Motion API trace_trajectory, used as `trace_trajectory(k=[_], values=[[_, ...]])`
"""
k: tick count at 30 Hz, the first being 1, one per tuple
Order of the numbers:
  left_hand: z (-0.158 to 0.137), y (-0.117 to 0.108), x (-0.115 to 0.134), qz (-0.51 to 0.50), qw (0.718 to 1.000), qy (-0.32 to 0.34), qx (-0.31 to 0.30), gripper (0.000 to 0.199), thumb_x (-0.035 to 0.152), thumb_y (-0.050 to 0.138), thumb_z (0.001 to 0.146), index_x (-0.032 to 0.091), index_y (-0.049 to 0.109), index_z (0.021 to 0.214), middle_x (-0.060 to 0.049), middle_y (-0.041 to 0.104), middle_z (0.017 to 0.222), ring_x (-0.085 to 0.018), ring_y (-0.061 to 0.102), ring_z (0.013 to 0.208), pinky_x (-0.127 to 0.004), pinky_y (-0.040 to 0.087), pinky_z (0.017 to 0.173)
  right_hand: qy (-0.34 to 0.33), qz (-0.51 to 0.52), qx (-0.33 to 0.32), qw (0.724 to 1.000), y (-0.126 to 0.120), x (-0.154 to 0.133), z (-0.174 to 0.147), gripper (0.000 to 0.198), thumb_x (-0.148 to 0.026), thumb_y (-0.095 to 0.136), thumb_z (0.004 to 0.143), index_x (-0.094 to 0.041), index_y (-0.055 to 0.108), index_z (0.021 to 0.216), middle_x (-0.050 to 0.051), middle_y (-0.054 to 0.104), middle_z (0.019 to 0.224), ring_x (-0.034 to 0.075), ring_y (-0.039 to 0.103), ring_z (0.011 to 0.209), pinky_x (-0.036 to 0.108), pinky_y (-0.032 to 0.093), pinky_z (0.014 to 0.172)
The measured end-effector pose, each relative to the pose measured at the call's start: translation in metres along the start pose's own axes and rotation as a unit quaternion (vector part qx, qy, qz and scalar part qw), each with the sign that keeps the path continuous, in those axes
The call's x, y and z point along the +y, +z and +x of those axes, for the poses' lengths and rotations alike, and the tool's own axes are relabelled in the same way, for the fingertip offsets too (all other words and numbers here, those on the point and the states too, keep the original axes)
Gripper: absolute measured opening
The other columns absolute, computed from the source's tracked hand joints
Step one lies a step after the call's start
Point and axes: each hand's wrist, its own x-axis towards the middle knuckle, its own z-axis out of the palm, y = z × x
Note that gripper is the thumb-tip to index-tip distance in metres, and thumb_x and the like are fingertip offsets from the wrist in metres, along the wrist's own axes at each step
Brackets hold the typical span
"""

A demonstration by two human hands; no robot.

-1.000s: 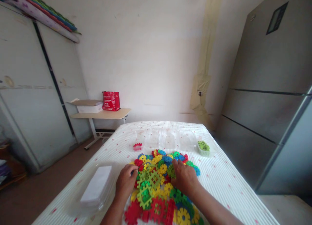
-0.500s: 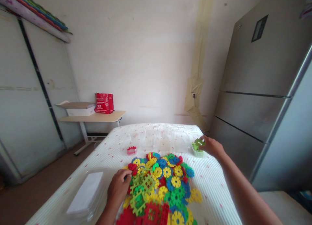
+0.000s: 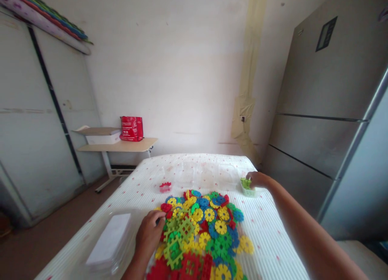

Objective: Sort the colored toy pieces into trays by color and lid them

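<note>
On the table lies a heap of colourful plastic building pieces (image 3: 209, 231): notched discs in yellow, blue and green, plus square lattice pieces in red and light green. My left hand (image 3: 149, 232) rests at the heap's left edge, fingers loosely bent and apart with nothing visible in them. Beyond the heap at the right, my right hand (image 3: 257, 179) reaches down into a small clear box (image 3: 249, 192) of light-green building pieces (image 3: 245, 183). Its fingers are closed on a light-green piece there, their tips partly hidden. Another small clear box with red pieces (image 3: 165, 186) stands behind the heap.
Clear plastic containers (image 3: 200, 175) stand at the back of the cloth-covered table (image 3: 273, 239). A clear case with a white block (image 3: 109, 240) lies at the left. A side table (image 3: 127, 145) with a red bag (image 3: 131, 129) stands beyond; a refrigerator (image 3: 321, 110) rises at right.
My right hand has lowered the light-green lattice piece into the right-hand box, among the others. My left hand stays by the heap. The view has shifted slightly.
</note>
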Motion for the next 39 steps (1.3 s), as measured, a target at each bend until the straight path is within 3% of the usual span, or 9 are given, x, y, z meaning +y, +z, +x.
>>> trace_trajectory(k=[6, 11, 18, 22, 26, 32, 39], values=[[-0.002, -0.003, 0.006, 0.003, 1.000, -0.009, -0.002, 0.019, 0.022, 0.047, 0.072, 0.020, 0.064, 0.078, -0.003, 0.064, 0.087, -0.017, 0.058, 0.087, -0.028, 0.043, 0.083, -0.008, 0.001, 0.029, 1.000, -0.006, -0.007, -0.009, 0.043, -0.010, 0.058, 0.061, -0.014, 0.061, 0.103, 0.008, 0.064, 0.100, 0.018, 0.060, 0.088, 0.024, 0.042, 0.069], [-0.004, -0.005, 0.013, 0.012, 1.000, -0.016, -0.007, 0.018, 0.017, 0.046, 0.073, 0.019, 0.064, 0.077, -0.003, 0.063, 0.085, -0.015, 0.057, 0.085, -0.027, 0.042, 0.081, -0.065, 0.031, 0.066, 0.995, -0.010, -0.034, -0.026, 0.036, -0.014, 0.052, 0.070, -0.016, 0.059, 0.105, 0.008, 0.064, 0.101, 0.017, 0.059, 0.090, 0.024, 0.041, 0.074], [-0.005, -0.006, 0.015, 0.008, 1.000, -0.014, -0.003, 0.018, 0.014, 0.047, 0.073, 0.018, 0.063, 0.076, -0.003, 0.063, 0.084, -0.014, 0.056, 0.084, -0.027, 0.041, 0.081, -0.195, 0.097, 0.021, 0.976, 0.009, -0.131, -0.078, 0.033, -0.017, 0.055, 0.066, -0.023, 0.062, 0.098, 0.001, 0.068, 0.088, 0.015, 0.061, 0.076, 0.022, 0.041, 0.064], [-0.005, -0.006, 0.014, 0.013, 1.000, -0.012, -0.003, 0.017, 0.014, 0.047, 0.073, 0.018, 0.064, 0.077, -0.003, 0.063, 0.084, -0.015, 0.056, 0.084, -0.028, 0.041, 0.081, -0.281, 0.063, -0.002, 0.958, 0.033, -0.187, -0.105, 0.041, -0.016, 0.056, 0.063, -0.028, 0.060, 0.103, 0.001, 0.066, 0.097, 0.018, 0.060, 0.087, 0.024, 0.041, 0.069], [-0.007, -0.007, 0.018, 0.030, 0.999, -0.006, -0.010, 0.018, 0.013, 0.047, 0.074, 0.018, 0.064, 0.079, -0.003, 0.064, 0.086, -0.015, 0.056, 0.086, -0.028, 0.040, 0.082, -0.315, 0.009, 0.003, 0.949, 0.056, -0.219, -0.117, 0.044, -0.015, 0.055, 0.064, -0.024, 0.057, 0.106, 0.006, 0.061, 0.107, 0.021, 0.059, 0.093, 0.026, 0.043, 0.070], [-0.012, -0.010, 0.034, 0.058, 0.998, 0.009, -0.020, 0.019, 0.017, 0.052, 0.074, 0.021, 0.064, 0.087, -0.003, 0.065, 0.093, -0.017, 0.055, 0.092, -0.029, 0.037, 0.084, -0.308, -0.035, 0.027, 0.950, 0.078, -0.230, -0.117, 0.043, -0.021, 0.057, 0.064, -0.024, 0.052, 0.107, 0.007, 0.057, 0.107, 0.021, 0.060, 0.089, 0.026, 0.044, 0.065], [-0.019, -0.016, 0.052, 0.101, 0.994, 0.026, -0.037, 0.021, 0.026, 0.059, 0.070, 0.024, 0.063, 0.090, -0.002, 0.065, 0.088, -0.019, 0.055, 0.088, -0.031, 0.035, 0.079, -0.245, -0.038, 0.051, 0.967, 0.076, -0.212, -0.110, 0.024, -0.019, 0.053, 0.069, -0.019, 0.057, 0.092, 0.007, 0.063, 0.094, 0.019, 0.061, 0.077, 0.024, 0.037, 0.057]])
